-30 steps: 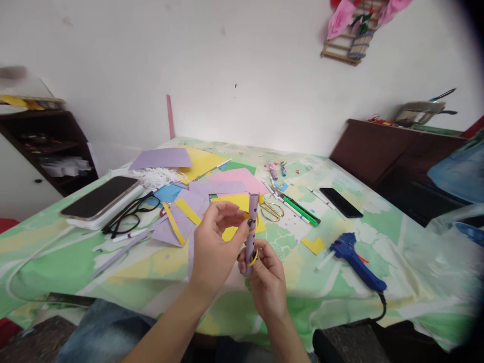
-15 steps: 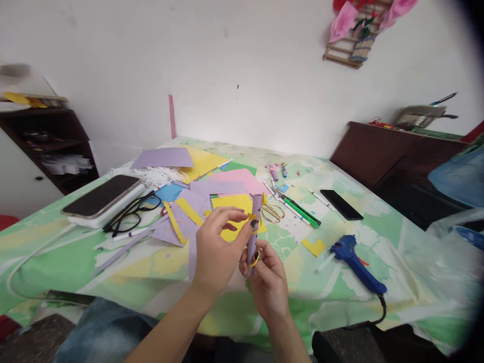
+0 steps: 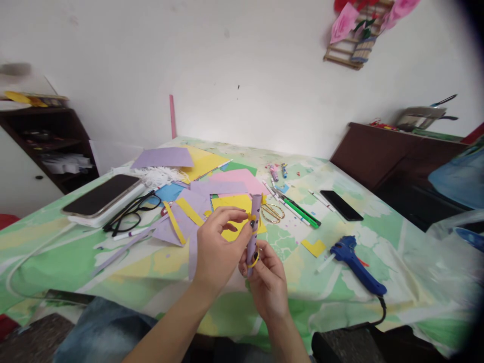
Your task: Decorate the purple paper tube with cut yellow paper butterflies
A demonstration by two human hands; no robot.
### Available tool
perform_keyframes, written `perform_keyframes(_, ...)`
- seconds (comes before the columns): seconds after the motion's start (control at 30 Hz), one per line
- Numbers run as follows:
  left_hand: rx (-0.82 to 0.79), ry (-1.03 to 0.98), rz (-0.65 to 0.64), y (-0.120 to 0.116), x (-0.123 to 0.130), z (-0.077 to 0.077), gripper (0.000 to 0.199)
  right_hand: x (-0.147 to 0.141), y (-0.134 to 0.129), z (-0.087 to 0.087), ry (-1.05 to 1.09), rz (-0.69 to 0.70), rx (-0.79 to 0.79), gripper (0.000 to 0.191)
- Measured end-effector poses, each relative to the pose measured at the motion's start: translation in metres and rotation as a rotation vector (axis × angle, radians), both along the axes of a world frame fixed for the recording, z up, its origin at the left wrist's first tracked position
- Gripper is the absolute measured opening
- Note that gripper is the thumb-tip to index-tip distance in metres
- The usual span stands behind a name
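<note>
A narrow purple paper tube [image 3: 256, 206] with dark spots stands nearly upright between my hands. Around its lower end my right hand [image 3: 266, 277] is closed, beside a thin yellow band [image 3: 254, 263]. Higher up, the thumb and fingertips of my left hand [image 3: 223, 242] pinch a small yellow paper piece [image 3: 251, 217] against the tube's side. Another yellow bit [image 3: 263, 198] sticks out at the tube's upper right. Behind the tube lie a yellow sheet [image 3: 234, 202] and gold-handled scissors [image 3: 273, 213].
A blue glue gun [image 3: 357, 264] and a black phone [image 3: 341, 204] lie at the right. A green cutter [image 3: 302, 212] is beyond my hands. Purple paper [image 3: 172, 229], black glasses [image 3: 130, 217] and another phone [image 3: 102, 194] on a white box are at the left.
</note>
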State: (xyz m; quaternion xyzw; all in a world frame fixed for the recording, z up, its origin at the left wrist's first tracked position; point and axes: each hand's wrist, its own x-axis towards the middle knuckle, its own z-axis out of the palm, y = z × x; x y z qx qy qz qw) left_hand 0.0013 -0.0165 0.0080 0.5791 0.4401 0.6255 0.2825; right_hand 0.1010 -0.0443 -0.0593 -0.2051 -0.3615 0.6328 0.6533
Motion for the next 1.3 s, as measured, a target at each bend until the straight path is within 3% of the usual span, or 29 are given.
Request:
perform_keyframes(0.37, -0.025, 0.028, 0.023, -0.0009, -0.0014, 0.0031, 0.007, 0.0002, 0.0007, -0.0008, -0.012, 0.001, -0.005, 0.013)
perform_keyframes(0.7, 0.226, 0.238, 0.239, -0.0011, 0.0028, 0.0036, 0.006, -0.0004, 0.0001, -0.003, 0.007, -0.002, -0.001, 0.012)
perform_keyframes(1.3, 0.167, 0.228, 0.208, -0.0022, 0.0033, 0.0039, 0.009, -0.0006, 0.0006, -0.0039, 0.005, -0.005, 0.0, 0.014)
